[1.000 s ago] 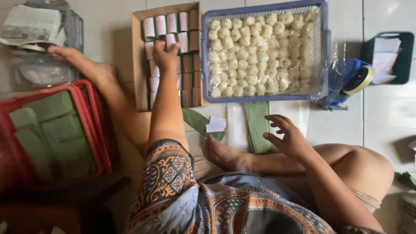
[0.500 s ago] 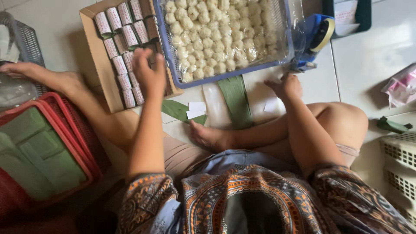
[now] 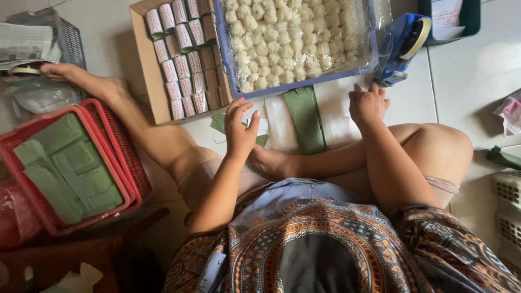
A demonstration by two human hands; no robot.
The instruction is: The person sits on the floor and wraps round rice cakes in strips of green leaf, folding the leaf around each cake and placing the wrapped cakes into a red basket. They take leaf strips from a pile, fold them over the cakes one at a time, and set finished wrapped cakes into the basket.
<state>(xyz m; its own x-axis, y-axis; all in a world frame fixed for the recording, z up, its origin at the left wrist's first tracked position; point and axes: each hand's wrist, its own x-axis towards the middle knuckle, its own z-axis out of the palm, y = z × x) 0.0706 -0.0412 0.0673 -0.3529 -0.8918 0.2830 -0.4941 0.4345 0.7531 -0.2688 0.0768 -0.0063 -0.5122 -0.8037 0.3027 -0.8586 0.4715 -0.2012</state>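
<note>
I sit on the tiled floor with my legs folded. My left hand [image 3: 241, 129] hovers with its fingers apart just above a small green leaf piece with a white slip [image 3: 262, 132]. Nothing shows in its grasp. My right hand [image 3: 368, 103] rests fingertips-down on thin white sheets [image 3: 334, 116] beside a stack of green leaf strips [image 3: 306, 119]. Beyond both hands stands a blue basket [image 3: 304, 84] full of white balls [image 3: 293, 43]. A cardboard box [image 3: 142, 70] to its left holds rows of wrapped rolls [image 3: 182, 65].
A red basket [image 3: 130, 190] of folded green leaves [image 3: 65, 168] stands at my left knee. A blue tape dispenser [image 3: 404, 40] and a dark green tub [image 3: 472, 16] stand far right. A grey basket [image 3: 70, 43] is far left; a white crate [image 3: 507, 190] is at right.
My left hand has drawn back from the cardboard box to the leaf piece by my foot. My right hand stays on the white sheets. The view has shifted left.
</note>
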